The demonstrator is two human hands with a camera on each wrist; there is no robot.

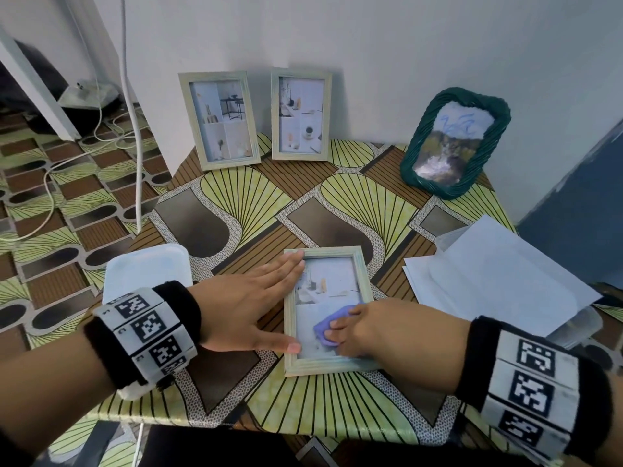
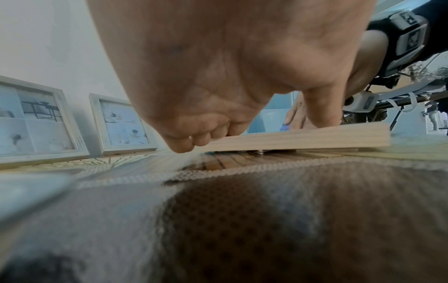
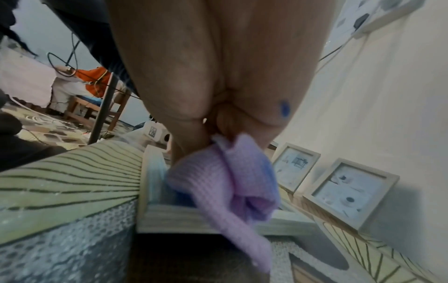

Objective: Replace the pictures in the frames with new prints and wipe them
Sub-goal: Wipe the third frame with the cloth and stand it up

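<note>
A pale wooden picture frame (image 1: 328,364) lies flat on the patterned table, near the front edge. My left hand (image 1: 256,308) rests on its left rail with straight fingers and the thumb (image 1: 290,347) spread toward the lower corner; the frame's side (image 2: 303,138) shows under that palm. My right hand (image 1: 357,328) grips a bunched lilac cloth (image 1: 325,326) and presses it on the lower part of the glass. The cloth (image 3: 232,183) hangs from the curled fingers in the right wrist view.
Two pale frames (image 1: 219,121) (image 1: 301,115) lean on the back wall, and a green woven frame (image 1: 453,143) leans at the right. White paper sheets (image 1: 499,274) lie over a clear tub at the right. A translucent lidded box (image 1: 148,271) sits at the left edge.
</note>
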